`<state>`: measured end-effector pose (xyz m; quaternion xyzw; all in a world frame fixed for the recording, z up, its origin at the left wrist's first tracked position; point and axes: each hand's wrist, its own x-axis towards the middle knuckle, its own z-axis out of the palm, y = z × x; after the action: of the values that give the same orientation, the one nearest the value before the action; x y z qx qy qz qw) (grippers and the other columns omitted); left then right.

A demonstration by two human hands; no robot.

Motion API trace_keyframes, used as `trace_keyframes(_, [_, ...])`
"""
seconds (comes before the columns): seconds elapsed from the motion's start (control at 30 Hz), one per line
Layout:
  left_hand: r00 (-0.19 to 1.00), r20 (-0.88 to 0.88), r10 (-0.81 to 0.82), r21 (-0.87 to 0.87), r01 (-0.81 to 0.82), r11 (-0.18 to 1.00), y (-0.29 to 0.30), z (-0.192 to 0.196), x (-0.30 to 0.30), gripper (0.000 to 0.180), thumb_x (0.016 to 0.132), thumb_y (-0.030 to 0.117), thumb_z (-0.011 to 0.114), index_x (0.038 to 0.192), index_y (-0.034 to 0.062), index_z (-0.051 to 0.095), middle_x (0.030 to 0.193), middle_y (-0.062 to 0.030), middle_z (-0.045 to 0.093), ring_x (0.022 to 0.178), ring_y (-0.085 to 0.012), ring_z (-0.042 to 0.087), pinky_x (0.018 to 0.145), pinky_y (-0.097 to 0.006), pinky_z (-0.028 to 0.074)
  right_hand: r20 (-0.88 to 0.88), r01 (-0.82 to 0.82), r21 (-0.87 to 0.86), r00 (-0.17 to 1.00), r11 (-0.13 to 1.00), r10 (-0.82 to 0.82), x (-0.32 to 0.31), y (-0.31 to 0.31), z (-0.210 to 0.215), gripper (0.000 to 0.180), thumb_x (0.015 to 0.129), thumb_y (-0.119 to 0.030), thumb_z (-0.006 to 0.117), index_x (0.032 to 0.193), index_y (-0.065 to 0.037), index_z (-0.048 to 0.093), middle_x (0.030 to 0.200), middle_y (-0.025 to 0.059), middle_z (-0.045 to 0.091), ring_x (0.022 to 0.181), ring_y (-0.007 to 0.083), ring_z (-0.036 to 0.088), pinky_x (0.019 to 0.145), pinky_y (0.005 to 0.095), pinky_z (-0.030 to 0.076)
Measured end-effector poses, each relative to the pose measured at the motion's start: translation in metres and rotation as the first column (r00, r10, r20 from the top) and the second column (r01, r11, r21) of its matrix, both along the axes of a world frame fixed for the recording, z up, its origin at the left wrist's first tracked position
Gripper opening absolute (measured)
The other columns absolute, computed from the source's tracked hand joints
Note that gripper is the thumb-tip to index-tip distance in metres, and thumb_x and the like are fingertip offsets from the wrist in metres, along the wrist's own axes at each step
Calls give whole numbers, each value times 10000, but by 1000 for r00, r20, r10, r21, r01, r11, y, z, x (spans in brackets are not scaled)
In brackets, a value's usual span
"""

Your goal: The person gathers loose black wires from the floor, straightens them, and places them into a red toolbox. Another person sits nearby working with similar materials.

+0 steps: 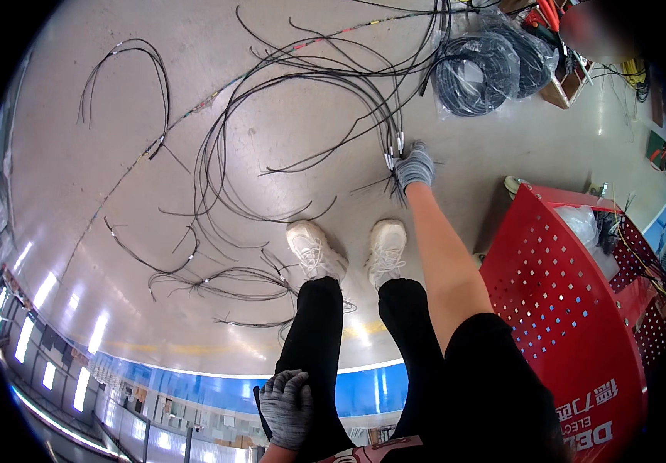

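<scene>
My right hand [415, 165], in a grey knit glove, reaches down to the floor and closes around a bundle of thin black cables [389, 130] close to their ends. White sleeves [390, 160] sit on the cables just beside the glove, and short loose ends stick out below it. From there the cables sweep left in wide loops across the floor. My left hand [287, 407], gloved the same way, rests on my left leg with its fingers laid over the black trousers, holding nothing.
Cut cable lengths [229, 282] lie left of my white shoes [314, 248], with another loop [165, 77] farther off. Plastic-wrapped black cable coils [476, 76] sit at the far right, beside a wooden box [564, 89]. A red perforated cart [557, 285] stands close on my right.
</scene>
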<state>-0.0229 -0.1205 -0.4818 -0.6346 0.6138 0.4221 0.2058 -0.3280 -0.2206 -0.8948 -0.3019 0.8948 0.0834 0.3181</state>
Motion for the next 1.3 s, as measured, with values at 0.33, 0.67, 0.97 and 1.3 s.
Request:
trace_keyframes(0.33, [1000,-3,22,31,-22,999,-3,4,-8,179,782,113,587,957,102,620,975,-70,618,943,-277,558,845,-413,399,432,322,-216,878,922,-205,-5,45,-23,133,747,-57,665,850,-21,589,705,13,565,643,102,500,595,264,438])
trace_keyframes(0.67, [999,-11,48,19,-47,999,14,14,-6,167,818,175,566,955,114,638,986,-74,620,961,-276,555,859,-401,412,902,707,148,190,691,-388,26,30,192,120,846,-120,668,894,-62,574,807,25,623,613,87,527,547,219,441])
trace_keyframes(0.97, [516,-419,747,230,-736,637,-19,72,-26,326,961,263,479,1078,-26,573,1011,-63,623,963,-126,565,868,-241,428,960,507,263,-57,821,-273,70,37,446,142,837,-151,676,890,-44,601,730,-8,577,620,68,523,572,210,428])
trace_keyframes(1.3, [295,-586,754,428,-677,598,-67,270,-36,304,897,125,559,1166,-16,562,1012,-52,612,940,-109,559,867,-245,438,898,229,-300,394,926,193,136,48,664,194,786,-59,708,937,-31,589,794,-9,560,736,71,524,673,225,454])
